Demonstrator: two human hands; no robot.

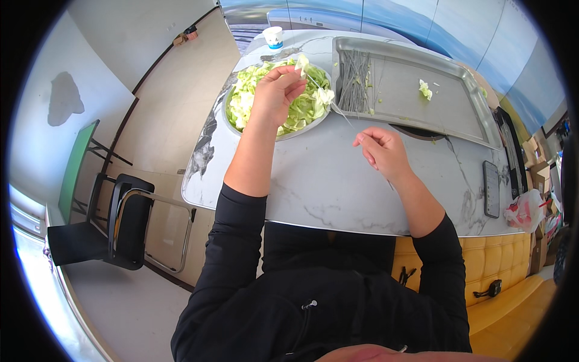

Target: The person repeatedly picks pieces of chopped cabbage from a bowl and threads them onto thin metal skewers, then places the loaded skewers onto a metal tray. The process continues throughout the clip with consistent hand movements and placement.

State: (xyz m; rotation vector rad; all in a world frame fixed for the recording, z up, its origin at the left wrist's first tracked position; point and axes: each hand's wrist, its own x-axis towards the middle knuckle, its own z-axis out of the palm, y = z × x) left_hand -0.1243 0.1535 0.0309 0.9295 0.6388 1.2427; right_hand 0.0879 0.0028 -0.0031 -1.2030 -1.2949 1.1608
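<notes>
My left hand [281, 94] is raised over a metal bowl [296, 135] heaped with torn pale-green leaves [242, 102], which look like cabbage. Its fingertips pinch one leaf piece [302, 62] at the upper end of a thin metal skewer [344, 116]. Another leaf piece [325, 96] is threaded a little lower on that skewer. My right hand [382, 151] grips the skewer further down, above the marbled tabletop [325, 181]. The skewer's lower end shows below the right palm.
A shallow metal tray [452, 120] at the back right holds many bare skewers [355, 86] and a leaf scrap [425, 89]. A paper cup [273, 38] stands behind the bowl. On the right lie a phone [491, 189] and a plastic bag [524, 210]. A black chair [131, 221] is at left.
</notes>
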